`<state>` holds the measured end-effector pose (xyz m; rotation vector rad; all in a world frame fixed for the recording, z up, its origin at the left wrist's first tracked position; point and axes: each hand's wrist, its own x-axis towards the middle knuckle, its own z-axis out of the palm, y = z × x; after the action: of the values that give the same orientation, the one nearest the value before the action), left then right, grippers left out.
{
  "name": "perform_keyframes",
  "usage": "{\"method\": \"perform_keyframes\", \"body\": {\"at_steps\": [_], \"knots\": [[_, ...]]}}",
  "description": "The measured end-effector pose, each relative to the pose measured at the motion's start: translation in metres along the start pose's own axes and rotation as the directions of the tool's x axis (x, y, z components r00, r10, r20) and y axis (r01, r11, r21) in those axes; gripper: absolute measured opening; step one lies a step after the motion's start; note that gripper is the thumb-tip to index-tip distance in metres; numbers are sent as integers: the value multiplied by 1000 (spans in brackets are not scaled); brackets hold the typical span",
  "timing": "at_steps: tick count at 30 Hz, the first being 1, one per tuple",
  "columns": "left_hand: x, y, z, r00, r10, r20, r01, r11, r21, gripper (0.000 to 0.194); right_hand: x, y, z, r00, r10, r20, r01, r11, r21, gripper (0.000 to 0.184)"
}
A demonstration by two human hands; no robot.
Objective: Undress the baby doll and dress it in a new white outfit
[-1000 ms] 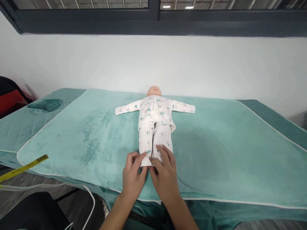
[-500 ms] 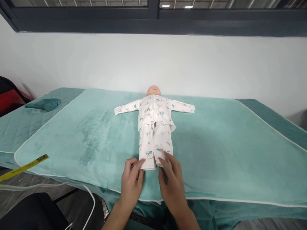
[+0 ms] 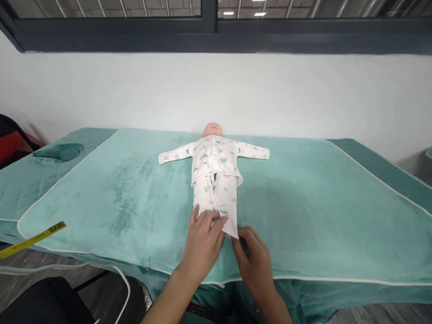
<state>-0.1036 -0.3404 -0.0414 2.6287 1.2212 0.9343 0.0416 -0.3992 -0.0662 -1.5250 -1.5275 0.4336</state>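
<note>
A baby doll [image 3: 212, 129] lies on its back on the green bed cover, head toward the wall. It wears a white printed long-sleeved shirt [image 3: 216, 155], both sleeves spread out sideways, and matching pants [image 3: 227, 193]. My left hand [image 3: 202, 243] lies across the lower pants legs, covering the left leg's hem, its thumb and fingers closed on the cloth near the inner edge of the right leg. At that leg's outer bottom corner, my right hand [image 3: 254, 256] pinches the hem, which is drawn out to a point. No doll feet show.
The green cover [image 3: 303, 202] with white piping spreads over a bed against a white wall [image 3: 216, 90]. A face hole [image 3: 60, 150] is at the left. Lower left are a yellow strap [image 3: 33, 240], a white cable [image 3: 124, 279] and a black chair [image 3: 43, 301].
My left hand has moved right and forward from the left leg's hem onto both legs. My right hand has shifted to the right leg's outer corner, pulling it outward. The view has tilted slightly.
</note>
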Motion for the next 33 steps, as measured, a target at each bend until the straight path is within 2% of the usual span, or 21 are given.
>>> {"method": "perform_keyframes", "body": {"at_steps": [4,11,17,20,24,28,30,33], "knots": [[1,3,4,997,42,-60,-44,999,-27,29,-10,-3,4,999,16,-46,-13,998,61,17],[2,5,15,999,42,3,-41,996,-75,33,-9,10,7,994,20,108,6,973,-232,19],[5,6,12,995,75,58,-69,992,-103,39,-2,10,5,987,21,161,31,951,-309,18],[-1,4,11,996,84,10,-83,990,-112,42,-3,12,1,977,28,210,41,947,-319,19],[-18,2,10,987,106,-119,-127,975,-184,36,-5,13,-10,953,90,290,4,952,-308,23],[-31,-1,6,983,38,-178,-84,963,-257,33,-3,14,-30,889,117,443,-84,992,-93,27],[-33,-4,3,969,-56,-239,-9,965,-263,32,-1,17,-40,904,143,404,-162,987,15,32],[-32,-6,1,936,-206,-285,137,961,-242,28,3,20,-43,973,192,126,-199,979,50,32]]}}
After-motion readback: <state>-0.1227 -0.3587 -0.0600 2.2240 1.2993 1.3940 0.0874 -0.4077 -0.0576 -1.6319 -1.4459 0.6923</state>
